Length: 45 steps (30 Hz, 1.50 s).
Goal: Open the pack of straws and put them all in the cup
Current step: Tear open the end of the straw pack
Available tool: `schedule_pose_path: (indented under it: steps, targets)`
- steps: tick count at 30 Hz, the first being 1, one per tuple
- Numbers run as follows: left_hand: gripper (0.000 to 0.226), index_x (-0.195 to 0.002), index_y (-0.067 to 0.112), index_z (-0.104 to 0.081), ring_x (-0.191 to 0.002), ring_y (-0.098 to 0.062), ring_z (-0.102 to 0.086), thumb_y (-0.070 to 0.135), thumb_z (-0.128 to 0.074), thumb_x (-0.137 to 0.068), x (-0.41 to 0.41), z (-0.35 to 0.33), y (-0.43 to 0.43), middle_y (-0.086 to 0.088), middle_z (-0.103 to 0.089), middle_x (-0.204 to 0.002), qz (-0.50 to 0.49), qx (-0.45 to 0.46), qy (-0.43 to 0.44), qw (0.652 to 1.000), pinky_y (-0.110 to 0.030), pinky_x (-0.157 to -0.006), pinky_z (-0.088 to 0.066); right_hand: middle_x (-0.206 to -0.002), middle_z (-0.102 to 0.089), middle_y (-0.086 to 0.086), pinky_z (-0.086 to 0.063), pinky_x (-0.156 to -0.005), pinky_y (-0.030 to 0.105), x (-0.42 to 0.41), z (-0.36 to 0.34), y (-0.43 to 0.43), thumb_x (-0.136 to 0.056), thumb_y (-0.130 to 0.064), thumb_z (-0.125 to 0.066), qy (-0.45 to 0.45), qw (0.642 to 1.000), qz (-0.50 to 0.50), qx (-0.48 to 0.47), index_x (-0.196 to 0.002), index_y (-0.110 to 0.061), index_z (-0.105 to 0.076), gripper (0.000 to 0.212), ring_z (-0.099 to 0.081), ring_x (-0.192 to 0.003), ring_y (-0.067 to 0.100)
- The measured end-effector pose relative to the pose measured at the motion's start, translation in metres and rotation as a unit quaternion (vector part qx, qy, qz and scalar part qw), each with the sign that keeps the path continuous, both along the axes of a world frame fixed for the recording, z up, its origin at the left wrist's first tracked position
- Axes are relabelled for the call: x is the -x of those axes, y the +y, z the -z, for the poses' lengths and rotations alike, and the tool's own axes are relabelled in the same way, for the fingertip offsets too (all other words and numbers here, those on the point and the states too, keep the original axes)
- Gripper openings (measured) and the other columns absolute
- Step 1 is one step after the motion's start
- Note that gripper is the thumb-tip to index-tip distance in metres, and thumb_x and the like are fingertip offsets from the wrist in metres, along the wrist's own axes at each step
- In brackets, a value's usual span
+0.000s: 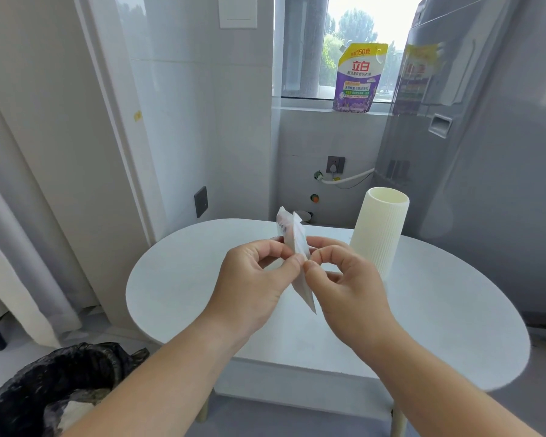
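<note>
Hands are working at the pack of straws (297, 247), raised above the white surface (177, 279), in what looks like the opening step. The left hand (252, 279) and right hand (344, 279) are each pinching one edge, each grip clamped tight on the film. The ribbed cup (379, 228) is standing just right, waiting. Next, seemingly, is a pull apart to tear it.
</note>
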<state>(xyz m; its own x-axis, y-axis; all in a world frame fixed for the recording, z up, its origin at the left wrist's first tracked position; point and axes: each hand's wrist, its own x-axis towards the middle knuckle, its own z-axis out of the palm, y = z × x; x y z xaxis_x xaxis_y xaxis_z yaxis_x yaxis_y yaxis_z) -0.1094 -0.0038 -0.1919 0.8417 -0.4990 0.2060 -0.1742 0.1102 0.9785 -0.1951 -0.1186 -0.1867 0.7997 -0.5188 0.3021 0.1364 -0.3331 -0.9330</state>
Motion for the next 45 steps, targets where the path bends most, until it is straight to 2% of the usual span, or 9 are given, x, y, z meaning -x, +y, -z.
schedule_pose_path:
  steps: [4, 14, 21, 25, 28, 30, 36, 41, 45]
  targets:
    - [0.014, -0.08, 0.019, -0.081, -0.109, -0.011, -0.072, 0.031, -0.074, -0.077, -0.001, 0.0, 0.0, 0.014, -0.078, -0.111, 0.004, -0.003, -0.004, 1.0, -0.042, -0.101, -0.055, -0.115, -0.067, -0.023, -0.046, -0.061, 0.013, -0.003, 0.004, 0.001, -0.089, -0.018, -0.067, -0.005, 1.0, 0.013, 0.004, -0.065, -0.026, -0.065, 0.025, -0.073, -0.083, 0.012]
    - [0.017, -0.081, 0.019, -0.081, -0.106, -0.011, -0.073, 0.033, -0.073, -0.076, -0.003, 0.0, 0.001, 0.013, -0.079, -0.108, -0.005, -0.019, -0.017, 1.0, -0.043, -0.096, -0.058, -0.115, -0.069, -0.02, -0.049, -0.069, 0.023, -0.007, 0.01, 0.004, -0.089, -0.017, -0.065, -0.025, 0.999, 0.024, -0.005, -0.069, -0.021, -0.066, 0.02, -0.072, -0.092, 0.014]
    - [0.009, -0.08, 0.014, -0.08, -0.104, -0.007, -0.073, 0.021, -0.075, -0.085, -0.008, 0.0, 0.007, 0.012, -0.081, -0.097, -0.019, -0.02, 0.004, 1.0, -0.046, -0.097, -0.058, -0.112, -0.071, -0.018, -0.046, -0.053, 0.01, -0.007, 0.007, -0.007, -0.091, -0.014, -0.062, -0.025, 0.997, 0.065, -0.024, -0.062, -0.018, -0.061, 0.03, -0.071, -0.08, -0.002]
    - [0.01, -0.081, 0.01, -0.079, -0.101, -0.009, -0.074, 0.017, -0.075, -0.085, -0.009, -0.001, 0.011, 0.005, -0.081, -0.098, -0.004, -0.009, 0.034, 0.999, -0.051, -0.096, -0.059, -0.115, -0.073, -0.01, -0.055, -0.073, 0.025, -0.005, 0.002, -0.021, -0.094, -0.013, -0.06, -0.012, 0.998, 0.035, -0.042, -0.06, -0.019, -0.058, 0.034, -0.07, -0.101, 0.01]
    - [0.007, -0.08, 0.011, -0.08, -0.106, -0.006, -0.073, 0.017, -0.076, -0.083, -0.008, -0.003, 0.009, 0.007, -0.08, -0.105, 0.005, -0.002, 0.018, 1.0, -0.047, -0.094, -0.06, -0.106, -0.073, -0.016, -0.052, -0.059, 0.014, -0.002, 0.002, -0.015, -0.094, -0.014, -0.063, -0.013, 1.0, 0.017, -0.015, -0.07, -0.014, -0.06, 0.024, -0.071, -0.078, 0.0]
    - [0.011, -0.079, 0.014, -0.08, -0.109, -0.008, -0.072, 0.024, -0.076, -0.078, -0.007, -0.004, 0.006, 0.01, -0.079, -0.109, 0.006, 0.001, -0.001, 1.0, -0.044, -0.097, -0.058, -0.103, -0.07, -0.025, -0.054, -0.058, 0.016, -0.001, 0.002, -0.011, -0.092, -0.019, -0.068, -0.029, 0.999, 0.009, 0.009, -0.078, -0.014, -0.061, 0.016, -0.072, -0.073, 0.003]
    - [0.01, -0.076, 0.019, -0.08, -0.11, 0.0, -0.07, 0.027, -0.075, -0.074, -0.004, -0.002, 0.005, 0.016, -0.079, -0.103, 0.017, -0.027, -0.021, 0.999, -0.043, -0.095, -0.059, -0.101, -0.069, -0.02, -0.055, -0.072, 0.023, 0.001, -0.003, -0.021, -0.091, -0.027, -0.068, -0.001, 0.99, 0.059, 0.127, -0.079, -0.033, -0.055, 0.019, -0.066, -0.1, 0.0]
    - [0.013, -0.073, 0.024, -0.076, -0.103, -0.004, -0.072, 0.034, -0.073, -0.067, -0.013, -0.004, 0.011, 0.015, -0.074, -0.114, -0.081, -0.064, -0.061, 0.993, -0.045, -0.089, -0.061, -0.111, -0.067, -0.02, -0.064, -0.06, 0.035, 0.001, -0.006, -0.031, -0.098, -0.015, -0.06, 0.001, 0.992, 0.073, 0.104, -0.079, -0.036, -0.049, 0.031, -0.071, -0.095, 0.011]
    - [0.007, -0.071, 0.023, -0.072, -0.093, 0.005, -0.071, 0.028, -0.075, -0.075, -0.007, -0.001, 0.008, 0.019, -0.076, -0.106, -0.12, -0.094, -0.123, 0.981, -0.037, -0.082, -0.063, -0.108, -0.062, -0.034, -0.064, -0.063, 0.039, 0.004, -0.006, -0.03, -0.101, -0.017, -0.053, 0.023, 0.985, 0.085, 0.152, -0.084, -0.039, -0.043, 0.03, -0.07, -0.094, 0.007]
